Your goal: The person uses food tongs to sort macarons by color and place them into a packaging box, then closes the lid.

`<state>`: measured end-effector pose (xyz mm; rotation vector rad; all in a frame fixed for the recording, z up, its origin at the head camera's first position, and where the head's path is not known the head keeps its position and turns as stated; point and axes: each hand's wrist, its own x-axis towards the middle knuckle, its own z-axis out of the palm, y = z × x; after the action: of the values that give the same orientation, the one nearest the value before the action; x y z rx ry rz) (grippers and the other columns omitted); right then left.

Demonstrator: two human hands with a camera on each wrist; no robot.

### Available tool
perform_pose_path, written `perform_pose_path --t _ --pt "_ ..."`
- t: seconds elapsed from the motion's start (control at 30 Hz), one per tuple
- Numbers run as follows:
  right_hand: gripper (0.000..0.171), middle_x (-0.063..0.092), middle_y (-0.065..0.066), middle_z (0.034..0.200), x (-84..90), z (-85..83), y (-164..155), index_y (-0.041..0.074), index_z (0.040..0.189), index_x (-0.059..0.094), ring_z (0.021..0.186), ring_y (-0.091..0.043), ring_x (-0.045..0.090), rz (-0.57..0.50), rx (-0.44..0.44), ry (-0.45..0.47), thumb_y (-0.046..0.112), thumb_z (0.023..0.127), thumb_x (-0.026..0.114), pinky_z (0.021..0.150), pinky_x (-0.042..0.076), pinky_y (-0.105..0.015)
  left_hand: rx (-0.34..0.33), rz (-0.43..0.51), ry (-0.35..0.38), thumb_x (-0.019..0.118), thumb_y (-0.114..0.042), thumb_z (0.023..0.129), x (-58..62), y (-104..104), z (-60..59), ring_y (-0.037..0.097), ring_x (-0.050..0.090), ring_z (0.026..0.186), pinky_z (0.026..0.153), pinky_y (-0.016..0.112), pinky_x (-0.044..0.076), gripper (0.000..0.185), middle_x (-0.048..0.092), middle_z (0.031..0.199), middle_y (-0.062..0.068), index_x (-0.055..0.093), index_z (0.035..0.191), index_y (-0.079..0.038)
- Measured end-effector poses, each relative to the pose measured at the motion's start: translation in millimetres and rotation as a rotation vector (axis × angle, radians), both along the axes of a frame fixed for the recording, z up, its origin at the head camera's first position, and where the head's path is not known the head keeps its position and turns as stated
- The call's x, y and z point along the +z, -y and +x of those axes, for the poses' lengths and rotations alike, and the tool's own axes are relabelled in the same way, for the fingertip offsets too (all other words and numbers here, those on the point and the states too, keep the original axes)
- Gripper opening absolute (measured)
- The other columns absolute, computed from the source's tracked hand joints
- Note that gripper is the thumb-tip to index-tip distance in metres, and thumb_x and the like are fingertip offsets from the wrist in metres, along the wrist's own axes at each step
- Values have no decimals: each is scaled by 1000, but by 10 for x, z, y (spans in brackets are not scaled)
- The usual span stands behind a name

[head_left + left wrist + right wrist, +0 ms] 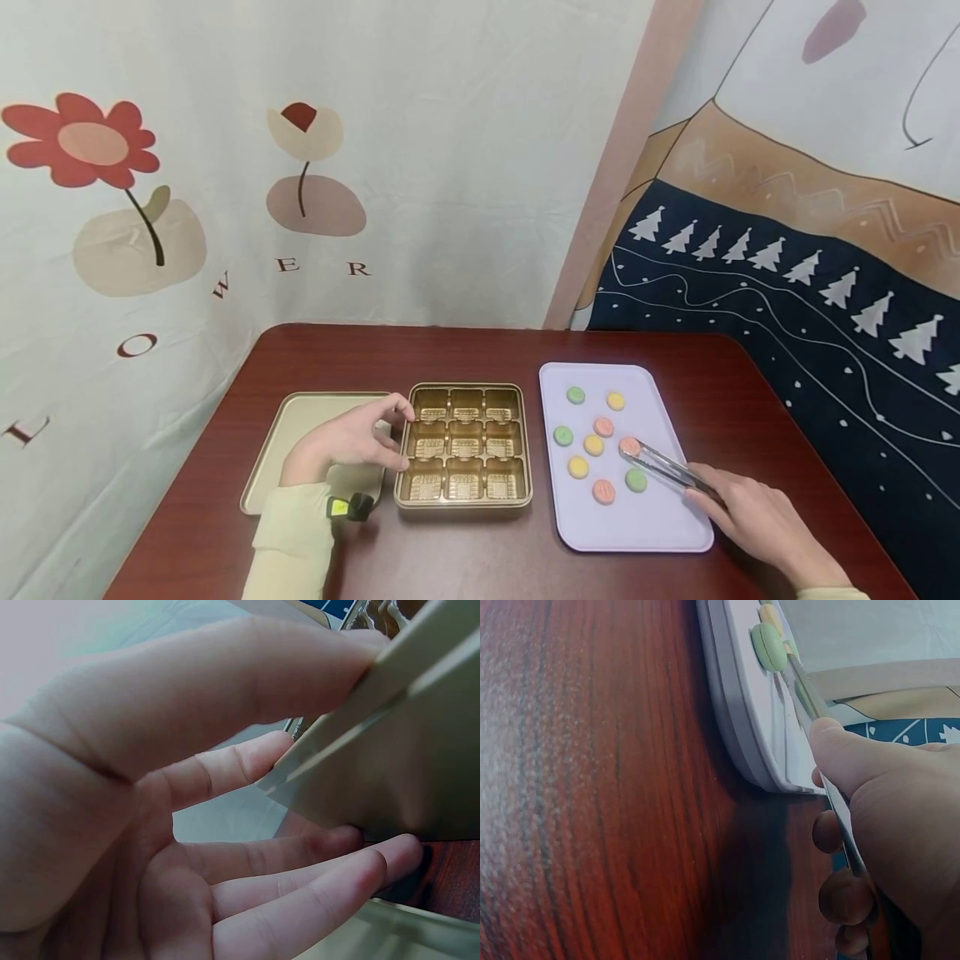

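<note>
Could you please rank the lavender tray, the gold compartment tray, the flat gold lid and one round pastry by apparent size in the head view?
1. Lavender tray
2. Gold compartment tray and flat gold lid: look alike, and the left hand partly covers the lid
3. Green pastry

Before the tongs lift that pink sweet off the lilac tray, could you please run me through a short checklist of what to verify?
1. Tongs held firmly by the right hand: ok.
2. Tong tips at the pink sweet: ok, they meet it; whether they have closed on it, cannot tell.
3. Gold compartment tray steadied: ok, the left hand holds its left edge.
4. Free compartments: ok, all nine look unfilled.
5. Path from the lilac tray to the gold tray clear: ok, only bare table lies between.
6. Neighbouring sweets apart from the tips: not ok, a green sweet lies close beside the tongs.
</note>
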<state>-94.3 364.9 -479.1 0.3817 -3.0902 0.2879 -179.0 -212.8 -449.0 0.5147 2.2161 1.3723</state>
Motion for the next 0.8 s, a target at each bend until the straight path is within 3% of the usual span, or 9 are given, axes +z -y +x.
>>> perform_pose_path --t 0.33,0.63,0.8 --pt "43 76 -4 116 63 -25 39 15 131 71 91 -19 68 -26 18 -107 43 98 73 72 62 -51 -1 -3 5 88 -5 81 14 -2 4 31 75 98 88 42 60 58 52 133 30 49 125 -5" --pt "46 76 -8 117 117 -97 167 12 132 71 90 -18 68 -30 29 -115 44 99 73 80 62 -55 -9 16 3 87 -5 82 10 5 -3 32 75 98 88 42 61 58 51 133 31 49 125 -3" --pt "41 77 -3 114 135 -142 319 17 130 73 88 -15 67 -32 58 -147 42 97 75 80 63 -52 -14 28 15 87 -4 82 -3 8 -4 32 75 97 87 42 61 58 51 132 31 48 126 -2"
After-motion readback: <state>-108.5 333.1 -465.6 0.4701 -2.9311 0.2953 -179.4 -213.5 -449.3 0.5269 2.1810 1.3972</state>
